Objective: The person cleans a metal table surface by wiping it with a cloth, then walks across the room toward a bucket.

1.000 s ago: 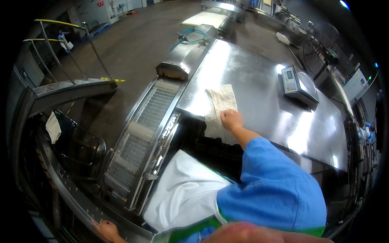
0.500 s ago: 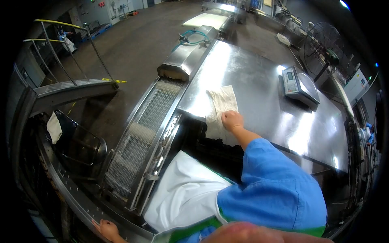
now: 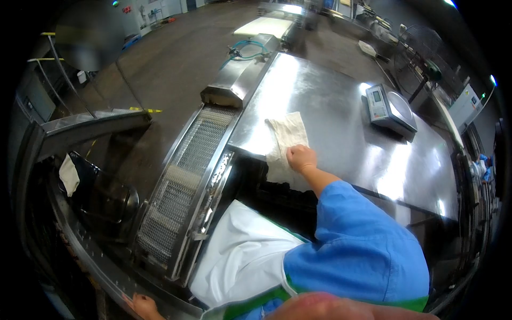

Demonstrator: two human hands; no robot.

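Note:
On the near edge of the steel table (image 3: pixel 341 128), my right hand (image 3: pixel 302 158) is closed in a fist on a cream cloth (image 3: pixel 289 132). Part of the cloth lies flat on the tabletop beyond the fist, and part hangs over the front edge. At the bottom left my left hand (image 3: pixel 143 305) rests on a dark metal rail (image 3: pixel 114 277), its visible fingers apart and the rest cut off by the frame. A chain-mesh conveyor (image 3: pixel 178 192) runs between the two hands, up into a steel hood (image 3: pixel 240 74).
A digital scale (image 3: pixel 392 111) stands at the table's right side. On the left are a black chair (image 3: pixel 109 197) with a pale cloth (image 3: pixel 69 175) over it and metal steps with railings (image 3: pixel 96 124). A large fan (image 3: pixel 421 58) stands behind the table. A dark blurred round patch covers the upper left.
The whole view has shifted slightly. My right fist stays on the cloth, and my left hand stays on the rail. A dark blur now hides part of the upper left.

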